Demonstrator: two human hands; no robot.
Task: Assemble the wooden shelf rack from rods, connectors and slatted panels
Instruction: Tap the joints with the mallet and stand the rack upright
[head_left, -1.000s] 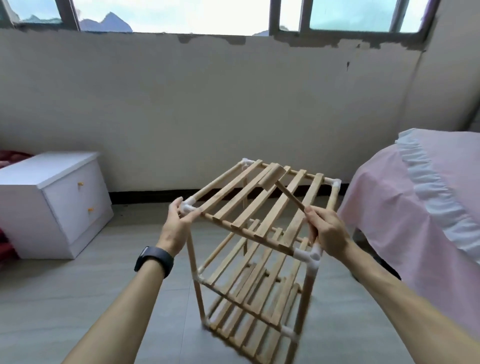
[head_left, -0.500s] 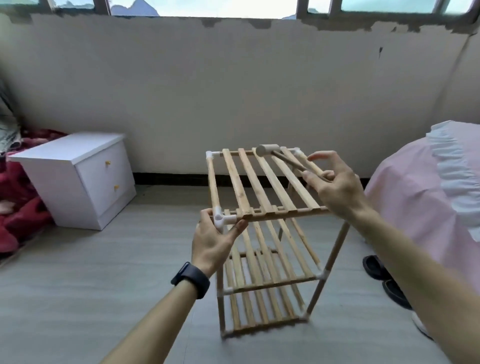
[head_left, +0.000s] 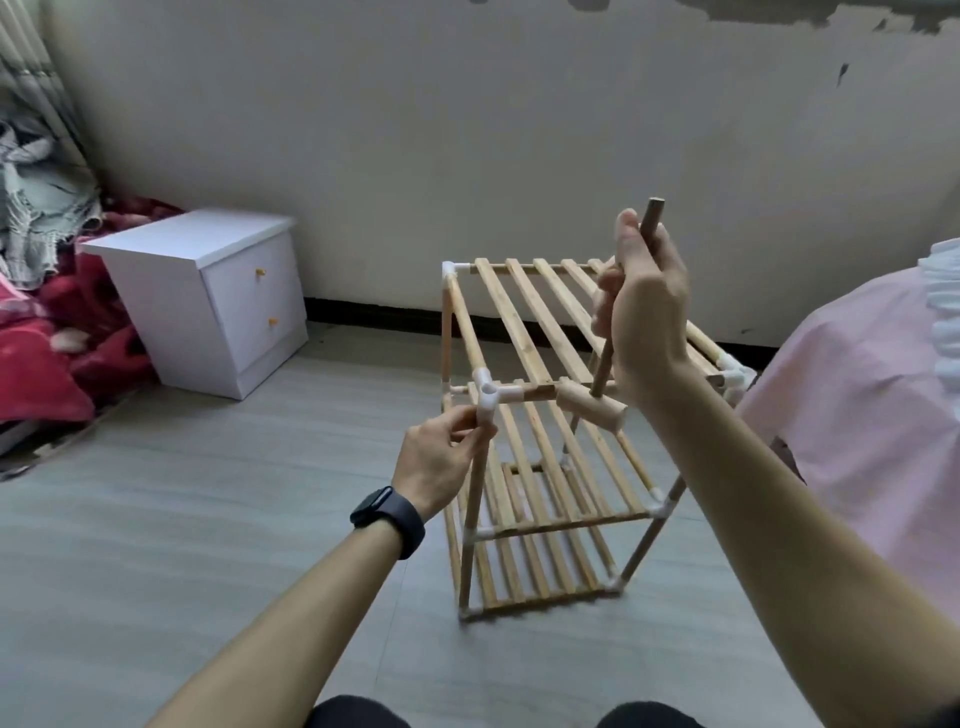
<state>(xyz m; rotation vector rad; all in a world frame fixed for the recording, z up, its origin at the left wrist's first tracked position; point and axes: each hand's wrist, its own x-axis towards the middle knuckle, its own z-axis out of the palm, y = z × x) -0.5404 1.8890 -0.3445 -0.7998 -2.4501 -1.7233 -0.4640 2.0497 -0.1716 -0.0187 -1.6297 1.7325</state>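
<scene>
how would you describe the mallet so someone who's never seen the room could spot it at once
Start at the wooden rack standing mid-floor. At its near top rail, the right hand grips a thin dark handle pointing upward; the mallet is that handle plus the stubby pale cylinder at its lower end. Unlike the rack's rods, it ends in no white connector.

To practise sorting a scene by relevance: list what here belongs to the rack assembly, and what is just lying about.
Belongs to the job:
rack
connector, pinched by left hand
mallet, gripped by right hand

Lying about:
cabinet
blanket
bed
</scene>
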